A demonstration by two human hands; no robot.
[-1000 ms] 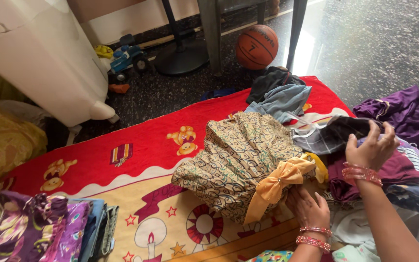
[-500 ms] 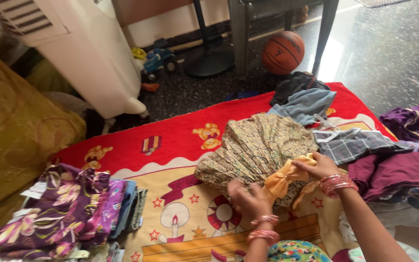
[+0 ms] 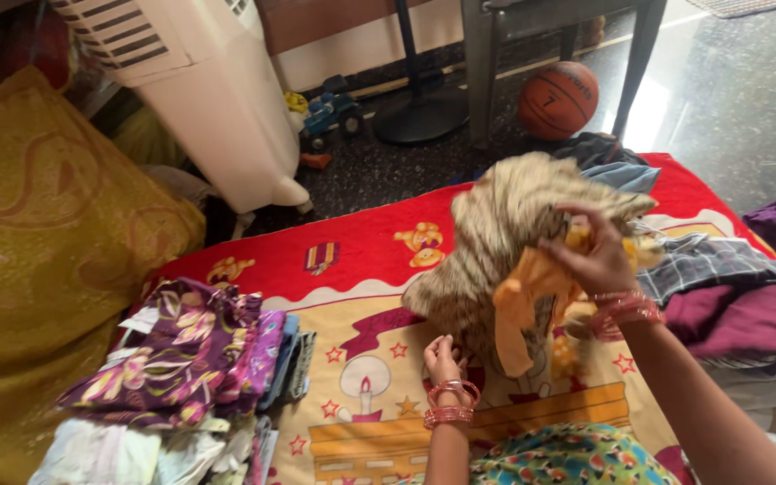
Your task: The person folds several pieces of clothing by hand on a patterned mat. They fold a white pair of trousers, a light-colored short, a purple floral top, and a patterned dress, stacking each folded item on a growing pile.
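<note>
**Patterned dress lifted off the mat, both hands on it**

Right hand (image 3: 596,256): raised above the mat, fingers curled shut around a bunch of the patterned dress (image 3: 505,242) where its yellow sash (image 3: 524,296) is gathered. Several pink bangles sit on the wrist.

Left hand (image 3: 443,357): low, just above the mat, fingers bent and pinching the lower edge of the same dress. How firm the pinch is cannot be told, since the fingertips are partly hidden in the cloth. Bangles on this wrist too.

Dress: brown and cream print, hanging bunched between the 2 hands, upper part off the mat (image 3: 316,269), lower part still touching it. The sash droops from the right hand. Motion blur on the cloth.

Surroundings: mat is red and cream with cartoon prints. Stack of folded clothes (image 3: 199,359) at the mat's left edge, floral purple piece on top. Loose pile of clothes (image 3: 729,296) to the right, a checked piece and a maroon piece visible. Yellow cushion (image 3: 38,260) far left. White air cooler (image 3: 199,90), toy truck (image 3: 330,112) and basketball (image 3: 557,99) on the dark floor beyond
</note>
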